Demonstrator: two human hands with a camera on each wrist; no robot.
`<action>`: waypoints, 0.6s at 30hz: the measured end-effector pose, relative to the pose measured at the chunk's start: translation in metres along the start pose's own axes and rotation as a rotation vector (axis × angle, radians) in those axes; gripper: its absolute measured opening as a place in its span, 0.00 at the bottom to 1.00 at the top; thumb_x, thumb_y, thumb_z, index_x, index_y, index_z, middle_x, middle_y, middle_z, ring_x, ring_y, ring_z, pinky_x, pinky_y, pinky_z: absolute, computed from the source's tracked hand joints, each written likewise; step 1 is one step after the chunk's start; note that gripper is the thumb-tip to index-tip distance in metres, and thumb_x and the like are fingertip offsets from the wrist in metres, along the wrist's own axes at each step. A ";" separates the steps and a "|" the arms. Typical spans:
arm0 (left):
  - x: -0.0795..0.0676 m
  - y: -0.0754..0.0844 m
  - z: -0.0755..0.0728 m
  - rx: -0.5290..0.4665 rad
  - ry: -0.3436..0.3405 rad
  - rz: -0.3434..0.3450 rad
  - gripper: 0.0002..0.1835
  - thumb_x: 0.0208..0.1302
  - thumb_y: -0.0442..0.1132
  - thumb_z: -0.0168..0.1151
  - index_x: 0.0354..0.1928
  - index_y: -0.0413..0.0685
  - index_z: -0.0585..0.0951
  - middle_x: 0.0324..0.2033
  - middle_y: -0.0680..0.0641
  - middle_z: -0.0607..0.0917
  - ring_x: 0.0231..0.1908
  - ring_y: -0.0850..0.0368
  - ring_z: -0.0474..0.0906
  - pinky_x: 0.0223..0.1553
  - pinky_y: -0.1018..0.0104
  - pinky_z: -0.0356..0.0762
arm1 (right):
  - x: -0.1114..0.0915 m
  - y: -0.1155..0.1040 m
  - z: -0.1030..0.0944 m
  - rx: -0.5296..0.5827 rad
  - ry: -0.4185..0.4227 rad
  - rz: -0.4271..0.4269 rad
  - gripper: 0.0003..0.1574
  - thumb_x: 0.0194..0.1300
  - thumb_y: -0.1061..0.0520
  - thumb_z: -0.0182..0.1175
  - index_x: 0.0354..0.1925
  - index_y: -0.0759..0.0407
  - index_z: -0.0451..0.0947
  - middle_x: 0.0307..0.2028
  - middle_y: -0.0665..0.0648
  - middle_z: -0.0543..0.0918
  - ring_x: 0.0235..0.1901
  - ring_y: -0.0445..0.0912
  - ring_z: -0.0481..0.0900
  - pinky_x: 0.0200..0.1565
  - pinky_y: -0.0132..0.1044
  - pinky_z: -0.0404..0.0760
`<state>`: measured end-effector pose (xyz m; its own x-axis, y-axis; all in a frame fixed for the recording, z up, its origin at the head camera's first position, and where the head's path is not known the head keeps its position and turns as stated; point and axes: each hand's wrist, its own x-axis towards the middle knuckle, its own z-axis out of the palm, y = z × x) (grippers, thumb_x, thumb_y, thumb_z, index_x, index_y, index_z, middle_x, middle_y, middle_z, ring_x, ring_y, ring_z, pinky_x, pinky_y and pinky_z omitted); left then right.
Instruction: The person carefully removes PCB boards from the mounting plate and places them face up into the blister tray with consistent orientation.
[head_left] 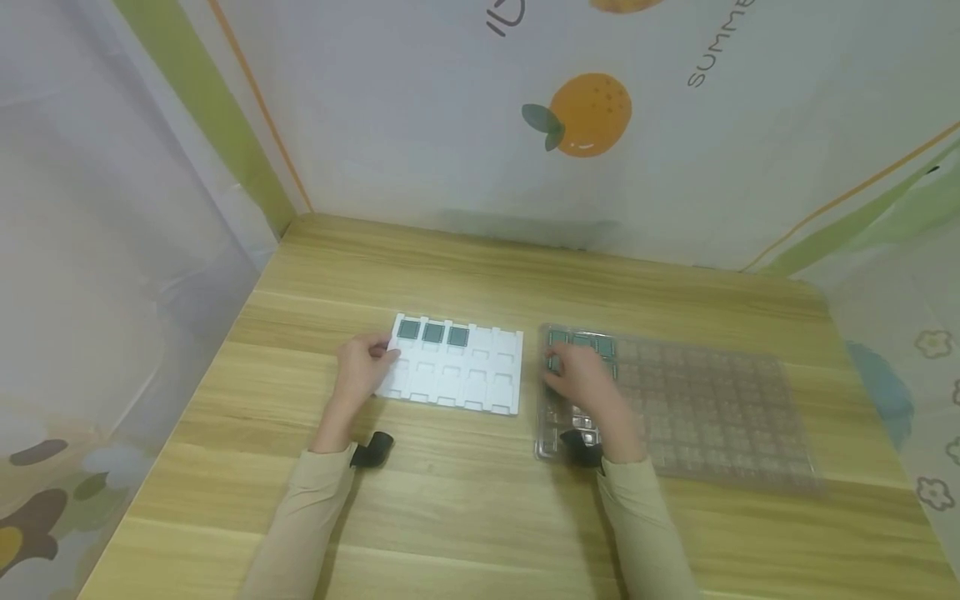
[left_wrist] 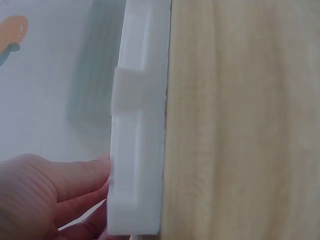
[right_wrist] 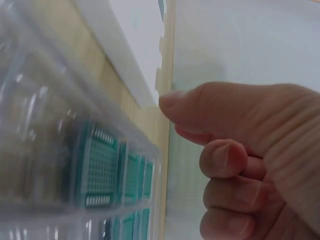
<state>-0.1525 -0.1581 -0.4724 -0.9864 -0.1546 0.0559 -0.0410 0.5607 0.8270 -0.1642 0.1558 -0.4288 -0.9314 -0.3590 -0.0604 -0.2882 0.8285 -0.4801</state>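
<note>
My left hand [head_left: 360, 367] grips the left edge of a white plastic tray [head_left: 501, 407], thumb against its side wall [left_wrist: 132, 135] in the left wrist view. Three square green chips [head_left: 432, 333] sit side by side in the tray's far row, from the left corner. Over the left end of a clear plastic tray [head_left: 542, 433], my right hand [head_left: 588, 379] hovers with thumb and forefinger apart and other fingers curled. Below it, more green chips [right_wrist: 101, 170] lie in pockets, marked with a grid of pale dots. No chip shows between the fingers.
The clear tray's long right part [head_left: 712, 408] stretches across the wooden table [head_left: 450, 517]. A narrow strip of table separates the two trays. Behind the table hangs a white cloth [head_left: 420, 125] with a printed orange. Black wrist devices [head_left: 372, 450] stick out from both sleeves.
</note>
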 end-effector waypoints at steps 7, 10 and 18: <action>0.000 0.001 -0.001 -0.004 0.003 0.014 0.16 0.57 0.26 0.62 0.46 0.23 0.77 0.39 0.28 0.81 0.39 0.38 0.80 0.42 0.51 0.81 | 0.005 -0.011 0.000 0.021 0.010 -0.015 0.19 0.54 0.64 0.65 0.46 0.69 0.77 0.16 0.51 0.70 0.16 0.42 0.65 0.18 0.31 0.68; -0.001 0.001 -0.001 -0.005 0.004 0.017 0.15 0.57 0.26 0.62 0.46 0.23 0.78 0.38 0.28 0.81 0.38 0.38 0.80 0.42 0.51 0.81 | 0.008 -0.014 0.001 0.034 0.010 -0.008 0.18 0.55 0.63 0.65 0.46 0.68 0.77 0.17 0.52 0.71 0.17 0.43 0.66 0.20 0.33 0.70; -0.001 0.002 -0.001 -0.005 0.004 0.005 0.15 0.57 0.26 0.62 0.46 0.24 0.78 0.39 0.28 0.81 0.39 0.38 0.80 0.42 0.51 0.81 | 0.014 -0.024 0.006 0.052 -0.003 -0.003 0.18 0.55 0.63 0.62 0.46 0.68 0.77 0.15 0.51 0.69 0.16 0.42 0.64 0.19 0.31 0.68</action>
<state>-0.1513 -0.1579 -0.4702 -0.9859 -0.1553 0.0620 -0.0356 0.5570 0.8297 -0.1693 0.1283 -0.4239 -0.9298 -0.3630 -0.0612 -0.2793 0.8038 -0.5253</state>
